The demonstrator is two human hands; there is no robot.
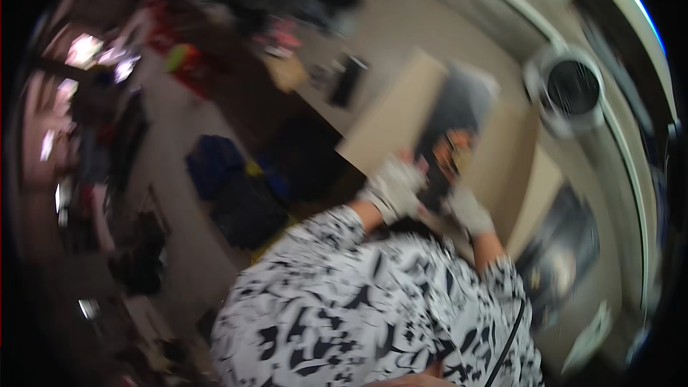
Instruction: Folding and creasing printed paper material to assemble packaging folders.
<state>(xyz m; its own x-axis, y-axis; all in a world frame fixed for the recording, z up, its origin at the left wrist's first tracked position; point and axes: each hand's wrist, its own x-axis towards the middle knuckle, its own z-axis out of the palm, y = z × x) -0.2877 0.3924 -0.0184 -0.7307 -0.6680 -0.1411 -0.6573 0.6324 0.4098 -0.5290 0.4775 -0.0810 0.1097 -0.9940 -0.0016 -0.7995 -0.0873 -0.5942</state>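
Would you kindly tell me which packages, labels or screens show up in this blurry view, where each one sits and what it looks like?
Cardboard box: on the floor ahead of the gloved hands, tan flaps spread open, dark inside.
Label or small package: inside the box just above the left hand and right hand, orange and dark; too blurred to tell which.
No screen can be made out.

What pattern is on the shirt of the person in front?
White with black abstract blotches, on the short-sleeved shirt; seen in the head view, though blurred.
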